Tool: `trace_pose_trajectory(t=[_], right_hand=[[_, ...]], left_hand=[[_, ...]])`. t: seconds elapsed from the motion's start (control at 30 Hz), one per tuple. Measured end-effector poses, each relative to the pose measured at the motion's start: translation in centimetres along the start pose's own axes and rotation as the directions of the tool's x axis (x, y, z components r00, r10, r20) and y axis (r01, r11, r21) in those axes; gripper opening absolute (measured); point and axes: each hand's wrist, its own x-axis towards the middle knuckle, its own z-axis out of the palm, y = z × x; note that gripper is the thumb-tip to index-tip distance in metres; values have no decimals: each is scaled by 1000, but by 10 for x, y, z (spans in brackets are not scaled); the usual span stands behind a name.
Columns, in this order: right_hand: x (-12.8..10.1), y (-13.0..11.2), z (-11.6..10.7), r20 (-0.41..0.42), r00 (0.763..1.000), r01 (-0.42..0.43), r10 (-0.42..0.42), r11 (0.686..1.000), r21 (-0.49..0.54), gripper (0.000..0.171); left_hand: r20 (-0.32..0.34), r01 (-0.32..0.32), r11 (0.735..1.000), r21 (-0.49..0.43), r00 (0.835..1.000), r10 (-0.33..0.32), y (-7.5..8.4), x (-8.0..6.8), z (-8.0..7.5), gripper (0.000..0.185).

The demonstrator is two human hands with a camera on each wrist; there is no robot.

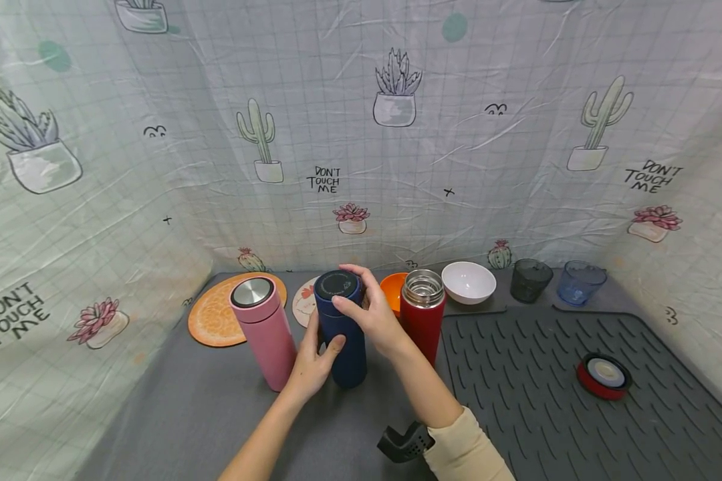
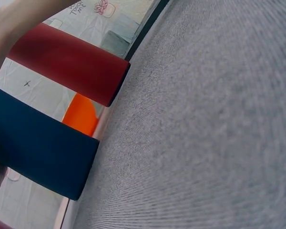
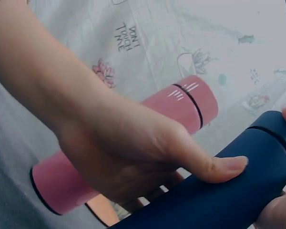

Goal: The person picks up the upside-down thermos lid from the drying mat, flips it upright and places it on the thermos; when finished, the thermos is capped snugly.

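While upright on the grey mat (image 1: 216, 407), long axis vertical and lid end up, stands the blue flask (image 1: 341, 334) between both hands. Gripped low on the body by the left hand (image 1: 310, 367), thumb across the front, fingers wrapped behind. Clasped at the lid by the right hand (image 1: 370, 314), fingers curled over the top rim, thumb against the side. Flanked just beside on the left by the pink flask (image 1: 263, 331), lid on, also upright; on the right by the red flask (image 1: 424, 314), upright and open-mouthed, close enough to leave little sideways room. Backed by an orange bowl (image 1: 393, 288) and coasters near the cloth wall. Open grey surface in front, toward the person. Ribbed mat (image 1: 547, 394) to the right, mostly bare, with the red lid (image 1: 604, 375) lying well apart.
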Motion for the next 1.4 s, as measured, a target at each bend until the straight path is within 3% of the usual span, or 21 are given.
trace_pose_trajectory(t=[0.13,0.23,0.43,1.1,1.4], right_hand=[[0,1,0,-3,1000,3,-3,1000,-26,65],[-1,0,-1,32,999,-2,2,1000,-11,63],[0,2,-3,5,1000,8,-8,1000,-27,62],[0,0,-5,46,999,6,-7,1000,22,60],[-1,1,-5,45,999,-9,9,1000,-16,69]], left_hand=[[5,-2,1000,-5,1000,2,0,0,0,65],[7,-4,1000,-10,1000,4,0,0,0,65],[9,-6,1000,-8,1000,6,-1,0,-1,65],[12,-2,1000,-19,1000,2,0,1,-1,65],[22,-13,1000,-16,1000,13,-1,0,-1,65]])
